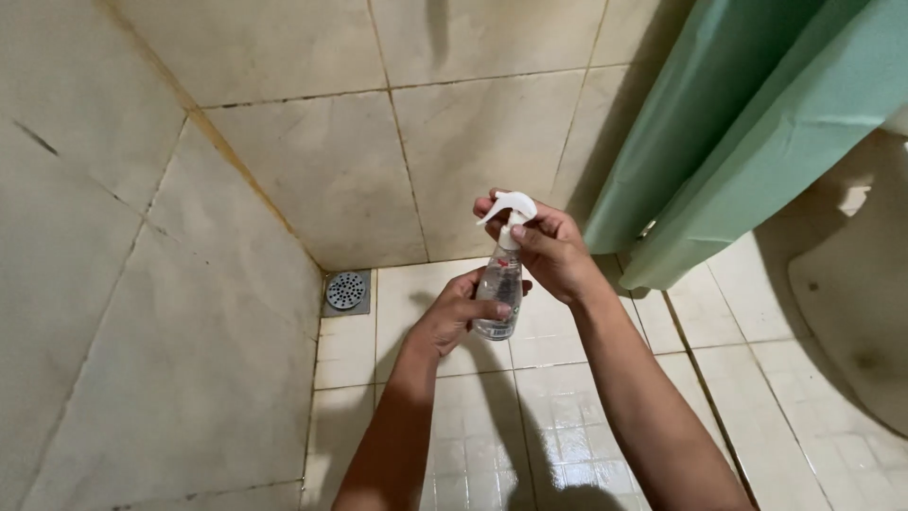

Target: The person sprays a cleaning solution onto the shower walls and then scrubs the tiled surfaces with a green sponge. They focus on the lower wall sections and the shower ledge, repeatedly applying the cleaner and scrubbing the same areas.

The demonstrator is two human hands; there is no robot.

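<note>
hands grip clear spray bottle (pixel 498 284): left hand (pixel 459 312) body, right hand (pixel 549 248) nozzle.

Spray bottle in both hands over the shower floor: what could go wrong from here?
1. The left hand grips only the lower body of the clear spray bottle; if the right hand twists the white spray head hard, the bottle may slip and fall onto the tiled floor.
2. If the head comes loose, liquid could spill and run toward the floor drain.
</note>
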